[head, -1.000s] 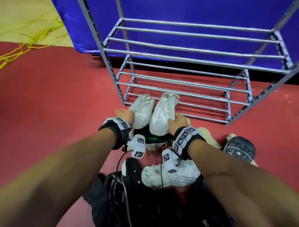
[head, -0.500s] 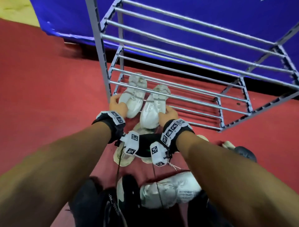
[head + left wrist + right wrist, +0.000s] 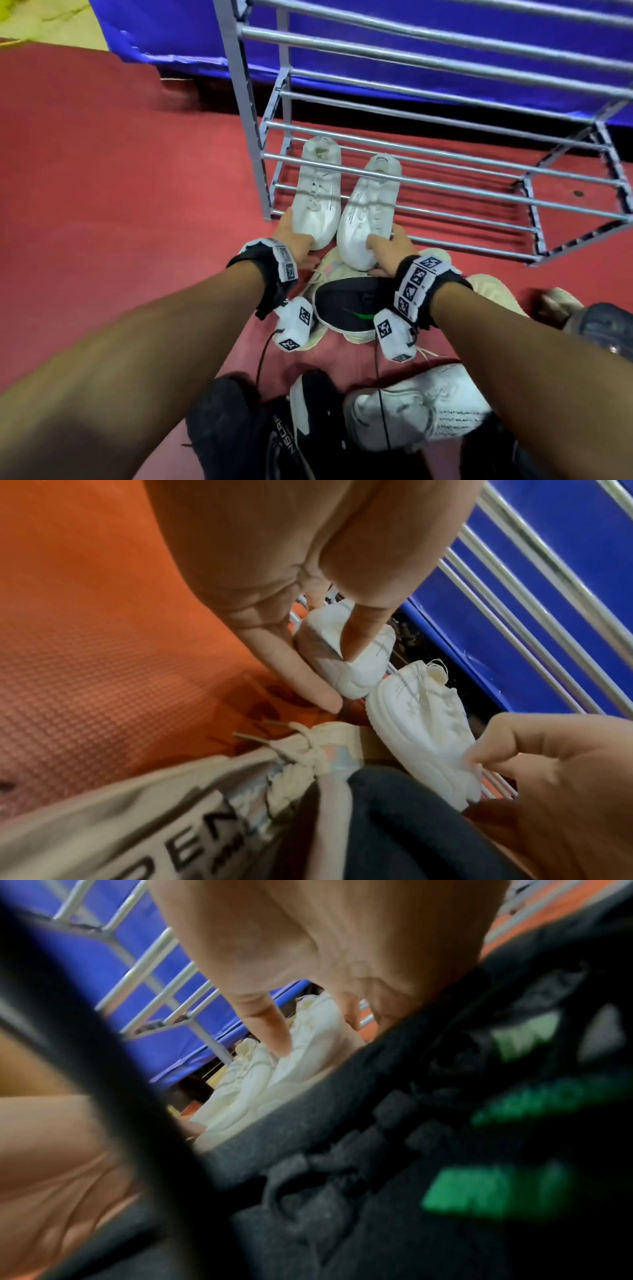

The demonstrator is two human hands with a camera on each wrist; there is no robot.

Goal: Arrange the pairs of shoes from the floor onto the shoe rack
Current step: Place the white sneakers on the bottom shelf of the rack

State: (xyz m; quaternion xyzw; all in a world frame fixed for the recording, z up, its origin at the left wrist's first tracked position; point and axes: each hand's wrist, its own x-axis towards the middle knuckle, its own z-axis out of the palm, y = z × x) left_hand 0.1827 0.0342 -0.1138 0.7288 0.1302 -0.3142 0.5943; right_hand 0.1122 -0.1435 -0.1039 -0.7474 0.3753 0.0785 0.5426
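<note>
Two white sneakers lie side by side on the bottom rails of the grey metal shoe rack [image 3: 241, 102], at its left end, openings pointing away from me. My left hand [image 3: 298, 236] grips the near toe end of the left white sneaker [image 3: 317, 192]; the left wrist view shows thumb and fingers pinching that left sneaker [image 3: 342, 647]. The toe of the right white sneaker [image 3: 366, 212] is held by my right hand [image 3: 383, 243]; in the right wrist view its thumb presses on the right sneaker [image 3: 308, 1047]. The rack's upper shelves hold nothing in view.
On the red floor [image 3: 120, 188] below my wrists lie a black shoe with a green mark [image 3: 349, 305], beige shoes [image 3: 493, 291], a white knit shoe [image 3: 428, 414], black shoes [image 3: 239, 428] and a dark shoe [image 3: 603, 325]. A blue mat [image 3: 171, 34] stands behind the rack.
Both hands have carried the white pair forward from the rack's front edge onto its bottom rails. The camera has come closer to the rack.
</note>
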